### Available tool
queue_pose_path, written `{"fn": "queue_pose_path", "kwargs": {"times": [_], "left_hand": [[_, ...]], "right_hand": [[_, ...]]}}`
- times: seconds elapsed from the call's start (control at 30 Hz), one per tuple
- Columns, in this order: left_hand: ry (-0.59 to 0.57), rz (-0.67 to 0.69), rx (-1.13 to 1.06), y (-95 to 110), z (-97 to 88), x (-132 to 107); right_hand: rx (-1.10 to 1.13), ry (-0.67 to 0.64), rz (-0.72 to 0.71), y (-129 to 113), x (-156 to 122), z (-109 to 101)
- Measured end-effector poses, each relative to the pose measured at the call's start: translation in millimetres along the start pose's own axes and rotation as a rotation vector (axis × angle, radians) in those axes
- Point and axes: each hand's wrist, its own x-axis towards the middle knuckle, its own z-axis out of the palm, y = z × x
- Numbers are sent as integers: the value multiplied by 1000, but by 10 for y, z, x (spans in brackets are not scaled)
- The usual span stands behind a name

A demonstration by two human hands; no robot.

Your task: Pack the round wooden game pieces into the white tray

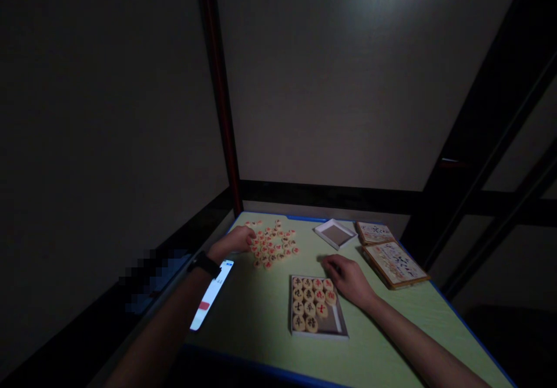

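Note:
My left hand, with a black watch on the wrist, reaches into a loose heap of round wooden Chinese chess pieces at the far left of the green table; its fingers are curled at the heap's edge, and what they hold is hidden. My right hand lies on the table with fingers bent down, touching the upper right corner of a shallow box. The box holds several pieces laid in neat rows.
A lit phone lies at the table's left edge. An empty white box lid sits at the back. Two folded boards with printed patterns lie at the right. A dark red post rises behind the table.

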Motion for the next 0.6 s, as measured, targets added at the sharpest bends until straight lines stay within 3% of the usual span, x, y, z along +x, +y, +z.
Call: {"fn": "queue_pose_path", "kwargs": {"times": [0.2, 0.33, 0.6], "left_hand": [[20, -67, 43, 49, -46, -20], [95, -120, 45, 82, -89, -6], [115, -134, 37, 62, -143, 197]], "right_hand": [[17, 5, 5, 6, -2, 8], [8, 0, -4, 7, -4, 2], [13, 0, -7, 25, -11, 4]]}}
